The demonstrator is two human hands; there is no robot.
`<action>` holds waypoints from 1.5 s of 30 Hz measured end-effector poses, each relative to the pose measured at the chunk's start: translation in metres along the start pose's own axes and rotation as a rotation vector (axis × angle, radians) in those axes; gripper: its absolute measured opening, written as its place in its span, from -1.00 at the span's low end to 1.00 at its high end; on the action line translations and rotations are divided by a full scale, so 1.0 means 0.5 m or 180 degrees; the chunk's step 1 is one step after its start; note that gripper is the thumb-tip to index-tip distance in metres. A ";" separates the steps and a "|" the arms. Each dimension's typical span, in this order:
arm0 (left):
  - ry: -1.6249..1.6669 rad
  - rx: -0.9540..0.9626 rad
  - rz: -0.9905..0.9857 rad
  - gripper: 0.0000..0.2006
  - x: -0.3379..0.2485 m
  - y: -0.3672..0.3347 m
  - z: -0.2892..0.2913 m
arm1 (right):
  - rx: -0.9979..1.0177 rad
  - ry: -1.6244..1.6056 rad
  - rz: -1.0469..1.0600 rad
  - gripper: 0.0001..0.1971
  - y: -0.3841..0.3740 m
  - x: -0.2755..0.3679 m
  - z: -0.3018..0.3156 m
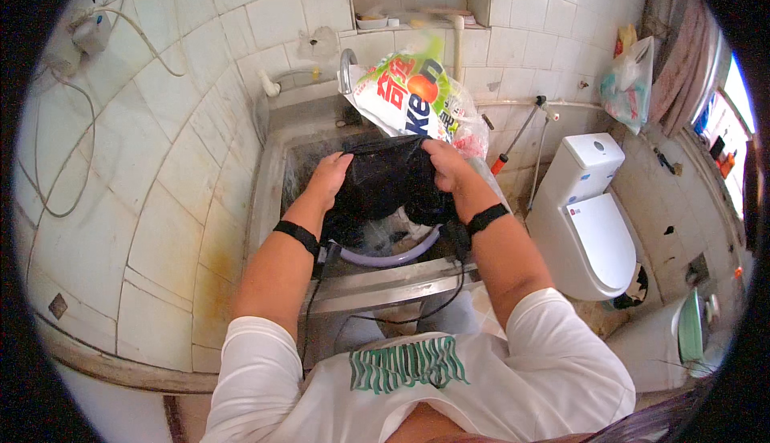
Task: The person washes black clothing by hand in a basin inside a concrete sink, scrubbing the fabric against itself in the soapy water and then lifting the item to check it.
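While left hand (327, 178) and right hand (449, 164) reach over the sink (385, 289), angled inward, spread apart, each grip pinching black cloth (377, 180) by its upper edge, cloth hanging between

White toilet (592, 172) at right; plastic bag (630, 84) hanging beside brownish towel (682, 74); tiled wall (152, 194) left.

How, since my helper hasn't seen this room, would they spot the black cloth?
Find the metal sink left of the white toilet. Over it, the left hand and right hand hold the black cloth by its upper edge. It is dark, limp fabric, unlike the curved lavender rim nearby and the brightly printed bag beyond.
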State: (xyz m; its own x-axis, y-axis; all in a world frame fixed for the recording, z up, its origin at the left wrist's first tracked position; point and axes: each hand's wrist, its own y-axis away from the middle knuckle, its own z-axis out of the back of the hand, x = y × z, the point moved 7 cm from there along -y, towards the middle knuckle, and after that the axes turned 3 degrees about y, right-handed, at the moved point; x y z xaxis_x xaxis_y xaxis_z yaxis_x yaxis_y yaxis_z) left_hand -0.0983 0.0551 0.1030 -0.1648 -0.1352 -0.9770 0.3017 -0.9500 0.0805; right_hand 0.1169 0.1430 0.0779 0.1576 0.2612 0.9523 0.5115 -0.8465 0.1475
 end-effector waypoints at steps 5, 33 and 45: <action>0.1515 -0.0214 0.0753 -0.35 -0.007 0.070 -0.050 | -0.0255 -0.1314 -0.0170 -0.76 -0.005 -0.030 -0.062; 0.3609 -0.0048 0.0764 -0.55 0.220 -0.001 -0.127 | 0.0363 0.2633 0.1316 -0.65 0.048 -0.071 -0.212; 0.3074 -0.0131 0.1198 -0.55 0.188 0.024 -0.178 | -0.0358 0.3468 0.1284 -0.68 0.017 -0.069 -0.137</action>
State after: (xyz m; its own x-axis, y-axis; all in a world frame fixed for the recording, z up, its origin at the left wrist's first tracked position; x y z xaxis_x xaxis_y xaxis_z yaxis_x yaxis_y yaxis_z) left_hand -0.0268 0.0561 -0.0055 0.7643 -0.1208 -0.6335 0.2125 -0.8803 0.4242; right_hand 0.0578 0.0949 0.0645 -0.5448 -0.5265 0.6527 0.5036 -0.8278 -0.2474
